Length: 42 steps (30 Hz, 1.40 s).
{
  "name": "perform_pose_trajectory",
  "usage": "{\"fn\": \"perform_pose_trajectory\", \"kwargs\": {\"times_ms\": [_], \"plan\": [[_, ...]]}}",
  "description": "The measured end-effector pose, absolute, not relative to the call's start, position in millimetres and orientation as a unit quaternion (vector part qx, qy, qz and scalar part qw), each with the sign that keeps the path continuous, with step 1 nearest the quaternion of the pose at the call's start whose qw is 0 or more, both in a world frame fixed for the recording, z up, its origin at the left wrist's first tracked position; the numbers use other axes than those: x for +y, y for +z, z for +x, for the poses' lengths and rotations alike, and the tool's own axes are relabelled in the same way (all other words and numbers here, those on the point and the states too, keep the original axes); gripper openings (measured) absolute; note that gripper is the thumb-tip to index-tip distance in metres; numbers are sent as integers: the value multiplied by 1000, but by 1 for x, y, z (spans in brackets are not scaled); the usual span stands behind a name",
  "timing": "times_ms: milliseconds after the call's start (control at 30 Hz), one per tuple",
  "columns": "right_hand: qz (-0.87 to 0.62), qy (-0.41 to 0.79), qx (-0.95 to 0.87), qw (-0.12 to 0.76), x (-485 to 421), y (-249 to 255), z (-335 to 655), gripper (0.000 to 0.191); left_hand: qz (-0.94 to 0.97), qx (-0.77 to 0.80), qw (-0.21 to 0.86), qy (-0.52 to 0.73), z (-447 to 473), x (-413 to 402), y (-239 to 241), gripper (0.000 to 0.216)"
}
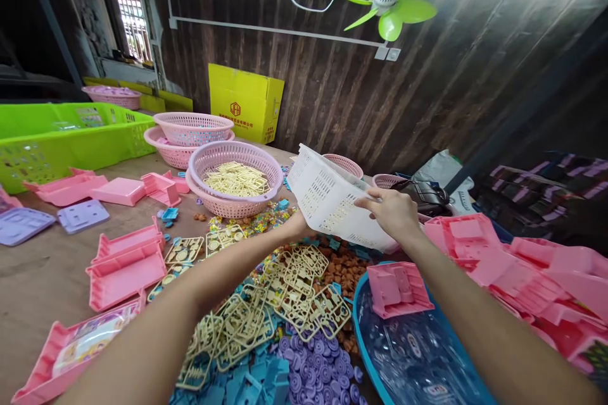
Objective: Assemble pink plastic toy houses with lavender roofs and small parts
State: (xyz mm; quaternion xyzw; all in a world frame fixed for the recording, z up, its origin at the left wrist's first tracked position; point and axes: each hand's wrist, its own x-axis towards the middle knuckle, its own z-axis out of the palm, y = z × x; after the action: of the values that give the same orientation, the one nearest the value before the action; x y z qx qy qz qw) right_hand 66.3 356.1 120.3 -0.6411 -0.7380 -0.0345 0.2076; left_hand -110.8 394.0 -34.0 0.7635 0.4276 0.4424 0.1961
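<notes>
A white perforated plastic basket (323, 193) is tilted on its side above the heap of parts, and both my hands hold it. My right hand (394, 212) pinches its right rim between thumb and fingers. At its lower left corner my left hand (297, 226) grips it, the fingers mostly hidden behind the wall. What the basket contains cannot be made out. Below lie cream plastic part frames (304, 278), brown pieces (346, 269), purple round pieces (316, 364) and blue pieces (256, 383).
A blue tub (363, 335) with clear plastic pieces and a pink part stands at right, beside piled pink trays (517, 278). Purple basket (273, 168) holds cream sticks. Pink trays (126, 272), a green crate (95, 142) and a yellow carton (244, 101) are at left and back.
</notes>
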Motion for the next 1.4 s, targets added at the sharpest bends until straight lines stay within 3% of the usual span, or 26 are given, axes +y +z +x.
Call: {"fn": "perform_pose_trajectory", "kwargs": {"times_ms": [467,633,700,833,900,1067,1267,1400], "plan": [[-603,-53,-783,144,330,79,39,19,912,335,107,211,-173,191,-12,24],[-577,-94,-800,137,282,78,29,40,928,309,135,156,-181,162,-15,44],[-516,-105,-847,78,253,76,26,37,911,337,153,181,-186,157,-13,47],[-340,-23,-935,-100,198,53,22,21,832,477,146,245,-201,144,-3,31],[-313,3,-941,-126,179,32,20,29,789,548,155,230,-208,134,5,22],[-314,32,-939,-136,167,-6,8,56,763,584,197,193,-207,94,25,11],[-324,79,-938,-100,174,7,10,35,863,461,136,156,-176,33,29,21],[-350,124,-927,-53,167,29,32,21,874,466,80,113,-159,17,25,29]]}}
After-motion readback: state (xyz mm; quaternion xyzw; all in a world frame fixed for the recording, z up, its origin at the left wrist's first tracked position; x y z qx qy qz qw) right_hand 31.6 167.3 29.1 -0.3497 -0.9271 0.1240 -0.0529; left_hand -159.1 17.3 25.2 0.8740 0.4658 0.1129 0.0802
